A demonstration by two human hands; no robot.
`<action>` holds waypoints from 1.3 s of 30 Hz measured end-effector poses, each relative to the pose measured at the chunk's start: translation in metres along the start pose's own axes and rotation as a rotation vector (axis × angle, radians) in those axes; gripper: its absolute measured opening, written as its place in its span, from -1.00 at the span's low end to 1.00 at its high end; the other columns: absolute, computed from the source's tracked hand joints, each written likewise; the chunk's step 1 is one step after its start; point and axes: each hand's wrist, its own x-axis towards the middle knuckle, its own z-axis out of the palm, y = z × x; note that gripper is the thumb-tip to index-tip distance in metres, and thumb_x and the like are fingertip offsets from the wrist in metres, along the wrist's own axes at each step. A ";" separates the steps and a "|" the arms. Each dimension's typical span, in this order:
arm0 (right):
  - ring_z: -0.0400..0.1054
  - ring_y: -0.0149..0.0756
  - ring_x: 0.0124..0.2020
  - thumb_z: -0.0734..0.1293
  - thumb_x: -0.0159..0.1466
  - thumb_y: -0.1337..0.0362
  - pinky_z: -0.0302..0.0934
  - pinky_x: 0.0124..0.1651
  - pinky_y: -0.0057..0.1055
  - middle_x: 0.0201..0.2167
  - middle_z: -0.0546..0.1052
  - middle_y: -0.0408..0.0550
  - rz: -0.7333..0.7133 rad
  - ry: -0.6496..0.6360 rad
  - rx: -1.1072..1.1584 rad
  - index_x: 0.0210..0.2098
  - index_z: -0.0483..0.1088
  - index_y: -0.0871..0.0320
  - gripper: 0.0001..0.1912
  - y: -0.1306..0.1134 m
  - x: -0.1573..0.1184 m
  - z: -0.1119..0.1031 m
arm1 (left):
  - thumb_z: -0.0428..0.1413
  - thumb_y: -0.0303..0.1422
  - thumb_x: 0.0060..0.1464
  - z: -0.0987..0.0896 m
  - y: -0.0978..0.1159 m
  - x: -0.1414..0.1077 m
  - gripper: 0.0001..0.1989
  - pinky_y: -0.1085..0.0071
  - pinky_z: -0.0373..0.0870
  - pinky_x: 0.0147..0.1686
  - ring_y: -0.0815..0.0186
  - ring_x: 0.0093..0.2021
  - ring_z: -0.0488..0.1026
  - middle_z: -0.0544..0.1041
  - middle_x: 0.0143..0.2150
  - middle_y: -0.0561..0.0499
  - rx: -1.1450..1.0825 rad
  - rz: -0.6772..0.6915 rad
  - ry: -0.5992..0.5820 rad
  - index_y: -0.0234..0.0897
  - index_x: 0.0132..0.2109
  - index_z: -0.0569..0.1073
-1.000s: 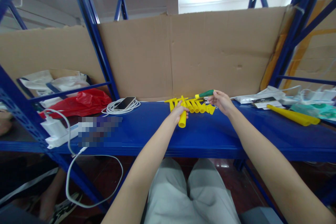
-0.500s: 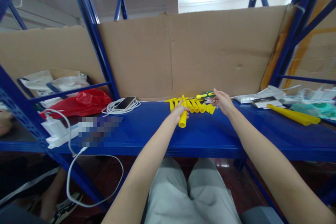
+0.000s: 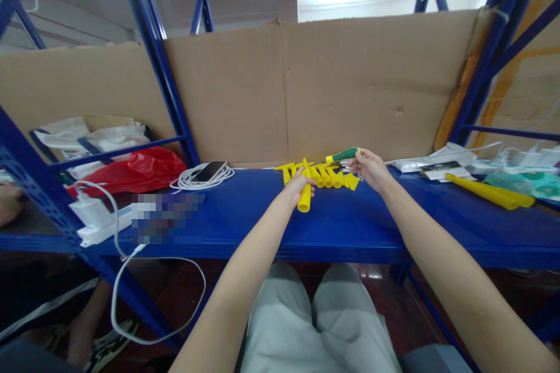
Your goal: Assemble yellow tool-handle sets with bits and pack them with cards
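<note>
My left hand [image 3: 299, 185] is wrapped round a yellow plastic tube [image 3: 303, 204], whose round open end faces me and whose far end rises past the fingers. My right hand [image 3: 371, 166] pinches the back end of a screwdriver [image 3: 343, 155] with a green and yellow handle. Its thin shaft points left toward the far part of the tube; whether the tip touches it I cannot tell. Just behind and beside the left hand, several more yellow tubes [image 3: 326, 177] lie in a row on the blue shelf [image 3: 345, 221]. Small items under the right fingers are partly hidden.
A cardboard sheet [image 3: 350, 87] stands along the back. On the left are a phone [image 3: 210, 171] on a coiled white cable, a red bag [image 3: 135, 171] and a white power strip [image 3: 107, 229]. Long yellow pieces [image 3: 485, 192] and plastic packets lie right. Another person's leg shows lower left.
The screwdriver handle has turned about its length, showing mostly green where yellow and green showed before. Its back end sits slightly higher. My left hand and the tube have stayed in place.
</note>
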 end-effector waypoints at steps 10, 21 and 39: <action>0.30 -0.53 -0.66 0.41 0.16 0.11 0.17 -0.63 -0.62 -0.62 0.46 -0.16 0.030 0.182 -0.053 -0.49 0.29 0.16 -0.71 0.002 0.003 0.000 | 0.10 -0.61 -0.06 0.001 0.001 -0.002 -0.10 0.58 0.22 -0.64 0.54 -0.68 0.22 0.35 -0.45 0.14 0.004 -0.008 -0.019 -0.05 0.35 -0.09; 0.27 -0.51 -0.71 0.41 0.15 0.09 0.15 -0.62 -0.60 -0.70 0.41 -0.21 0.015 0.103 -0.032 -0.36 0.36 0.15 -0.74 0.003 0.002 -0.003 | 0.00 -0.69 -0.06 0.001 0.002 -0.003 -0.12 0.58 0.21 -0.65 0.52 -0.68 0.22 0.35 -0.46 0.12 0.002 -0.005 -0.007 -0.07 0.35 -0.09; 0.26 -0.52 -0.71 0.48 -0.02 -0.04 0.11 -0.65 -0.61 -0.70 0.43 -0.22 -0.039 0.087 -0.028 -0.48 0.28 0.13 -0.57 0.002 0.001 0.000 | 0.04 -0.63 -0.02 0.000 0.001 -0.001 -0.13 0.59 0.23 -0.65 0.54 -0.67 0.22 0.35 -0.44 0.12 0.019 -0.003 -0.014 -0.06 0.36 -0.10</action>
